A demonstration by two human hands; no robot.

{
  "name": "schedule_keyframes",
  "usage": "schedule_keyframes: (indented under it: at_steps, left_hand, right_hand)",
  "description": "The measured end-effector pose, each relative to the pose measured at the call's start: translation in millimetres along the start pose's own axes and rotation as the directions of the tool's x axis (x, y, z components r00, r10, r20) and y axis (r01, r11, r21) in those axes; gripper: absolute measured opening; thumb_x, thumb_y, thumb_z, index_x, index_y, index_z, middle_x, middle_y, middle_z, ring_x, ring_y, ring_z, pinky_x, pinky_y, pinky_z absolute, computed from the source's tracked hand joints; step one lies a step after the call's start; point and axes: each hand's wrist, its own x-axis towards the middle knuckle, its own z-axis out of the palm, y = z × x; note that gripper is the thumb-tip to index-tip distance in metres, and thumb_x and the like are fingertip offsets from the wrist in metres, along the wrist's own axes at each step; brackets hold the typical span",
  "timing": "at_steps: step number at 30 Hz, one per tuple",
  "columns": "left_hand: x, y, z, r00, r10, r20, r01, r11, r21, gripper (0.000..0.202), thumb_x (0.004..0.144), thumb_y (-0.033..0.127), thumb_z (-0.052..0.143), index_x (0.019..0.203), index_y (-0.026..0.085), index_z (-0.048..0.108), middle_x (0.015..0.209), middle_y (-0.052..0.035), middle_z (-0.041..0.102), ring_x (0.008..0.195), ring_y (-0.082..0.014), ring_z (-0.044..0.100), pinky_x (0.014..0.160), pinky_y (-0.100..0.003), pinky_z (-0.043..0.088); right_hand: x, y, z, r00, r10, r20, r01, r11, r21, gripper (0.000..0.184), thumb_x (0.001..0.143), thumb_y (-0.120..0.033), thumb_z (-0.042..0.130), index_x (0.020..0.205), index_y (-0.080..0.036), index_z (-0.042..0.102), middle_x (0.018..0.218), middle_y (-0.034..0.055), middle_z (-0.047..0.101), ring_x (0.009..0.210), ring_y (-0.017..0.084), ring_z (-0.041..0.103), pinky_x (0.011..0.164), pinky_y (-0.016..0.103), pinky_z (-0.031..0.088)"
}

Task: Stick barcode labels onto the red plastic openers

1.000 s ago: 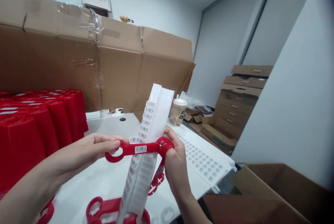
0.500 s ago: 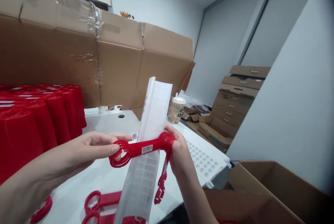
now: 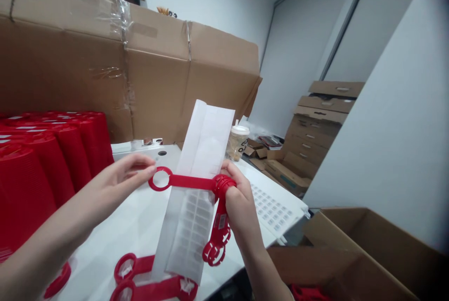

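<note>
My right hand [image 3: 242, 195] grips a bunch of red plastic straps with ring ends at one end. One red strap [image 3: 191, 181] points left, while the others [image 3: 220, 233] hang below the hand, a barcode label on one. Behind the straps is a long whitish label sheet [image 3: 206, 139], slanting up from the table; whether the right hand also holds it I cannot tell. At the left strap's ring, my left hand [image 3: 135, 170] has its thumb and fingertips closed together; what is between them is too small to make out. More red straps [image 3: 147, 287] lie below on the table.
Stacked red pieces [image 3: 63, 151] stand at the left before a large cardboard wall [image 3: 157, 85]. A lidded cup [image 3: 239, 139] and a sheet of barcode labels [image 3: 271, 209] are on the white table's right side. An open carton [image 3: 336, 231] stands at lower right.
Most of the straps have swung down from the right hand, leaving one stretched left. My left hand has shifted up and left, and the sticker seen at its fingertip is no longer clear.
</note>
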Motion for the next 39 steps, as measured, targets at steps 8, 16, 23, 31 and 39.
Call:
schedule_keyframes:
  at_steps: [8, 16, 23, 31, 39]
  left_hand:
    - [-28, 10, 10.1, 0.974, 0.136, -0.182, -0.15, 0.987, -0.065, 0.033, 0.07, 0.045, 0.083, 0.095, 0.032, 0.065, 0.066, 0.0057, 0.062, 0.047, -0.0112, 0.055, 0.038, -0.017, 0.046]
    - [-27, -3, 34.2, 0.999, -0.02, -0.031, 0.02, 1.0, -0.015, 0.045, 0.07, 0.056, 0.079, 0.099, 0.026, 0.062, 0.088, 0.0002, 0.072, 0.032, -0.0065, 0.049, 0.024, -0.017, 0.036]
    - [-21, 1, 31.6, 1.0, -0.012, 0.015, 0.013, 0.999, -0.04, 0.04, 0.069, 0.034, 0.083, 0.101, 0.026, 0.06, 0.088, 0.0042, 0.069, 0.033, -0.0063, 0.051, 0.027, -0.018, 0.042]
    - [-20, -3, 32.8, 1.0, -0.002, 0.029, 0.003, 1.0, -0.01, 0.043, 0.073, 0.044, 0.082, 0.103, 0.027, 0.057, 0.081, 0.0067, 0.066, 0.034, -0.0072, 0.054, 0.028, -0.018, 0.045]
    - [-19, -4, 34.7, 0.999, 0.015, 0.033, -0.014, 1.0, -0.018, 0.041, 0.075, 0.042, 0.081, 0.103, 0.025, 0.056, 0.079, 0.0069, 0.066, 0.034, -0.0083, 0.055, 0.029, -0.02, 0.046]
  right_hand:
    - [-1, 1, 3, 1.0, -0.03, -0.006, 0.03, 1.0, -0.002, 0.02, 0.074, -0.006, 0.045, 0.076, -0.022, 0.056, 0.06, -0.0053, 0.055, 0.053, 0.012, 0.049, 0.051, 0.024, 0.039]
    - [-17, -3, 15, 0.996, 0.007, 0.086, -0.012, 0.998, 0.062, 0.018, 0.078, -0.007, 0.046, 0.079, -0.022, 0.056, 0.065, -0.005, 0.054, 0.057, 0.012, 0.048, 0.05, 0.023, 0.039]
    - [-17, -4, 16, 0.993, 0.027, 0.111, -0.043, 0.989, 0.142, 0.016, 0.077, -0.008, 0.048, 0.078, -0.022, 0.055, 0.062, -0.0055, 0.054, 0.054, 0.011, 0.046, 0.048, 0.022, 0.037]
    - [-19, -4, 16, 0.993, 0.021, 0.113, -0.036, 0.991, 0.133, 0.017, 0.077, -0.007, 0.046, 0.075, -0.023, 0.05, 0.061, -0.0063, 0.049, 0.055, 0.012, 0.048, 0.049, 0.023, 0.038]
    - [-19, -3, 18, 0.994, 0.019, 0.106, -0.034, 0.99, 0.136, 0.018, 0.074, -0.007, 0.044, 0.077, -0.022, 0.052, 0.062, -0.0054, 0.054, 0.052, 0.012, 0.049, 0.048, 0.024, 0.038]
